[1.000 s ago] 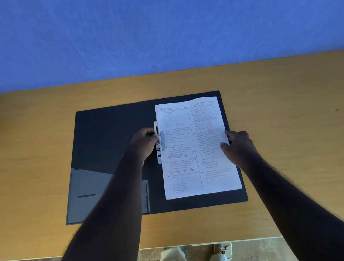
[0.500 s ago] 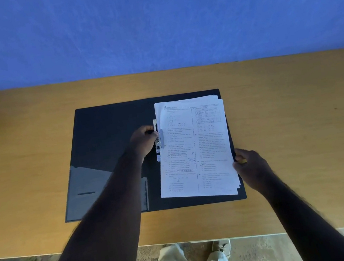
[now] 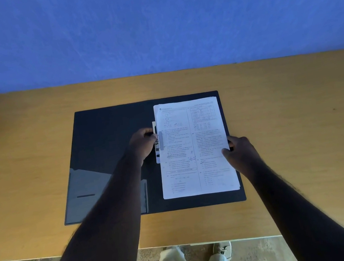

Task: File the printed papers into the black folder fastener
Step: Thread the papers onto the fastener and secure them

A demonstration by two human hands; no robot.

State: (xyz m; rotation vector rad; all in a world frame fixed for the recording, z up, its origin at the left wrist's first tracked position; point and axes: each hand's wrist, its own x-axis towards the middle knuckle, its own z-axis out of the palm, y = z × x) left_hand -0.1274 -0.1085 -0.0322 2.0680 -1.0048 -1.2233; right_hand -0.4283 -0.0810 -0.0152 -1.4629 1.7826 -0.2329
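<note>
Printed papers lie on the open black folder, right half. Left hand pinches the fastener at nine o'clock; right hand grips the three o'clock edge. Light, floppy sheets, likely to fan out.

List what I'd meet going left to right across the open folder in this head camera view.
Clear inside pocket → left hand → fastener clip → printed papers → right hand.

left grip: fingers curled, pinching | right grip: thumb over, clasping
</note>
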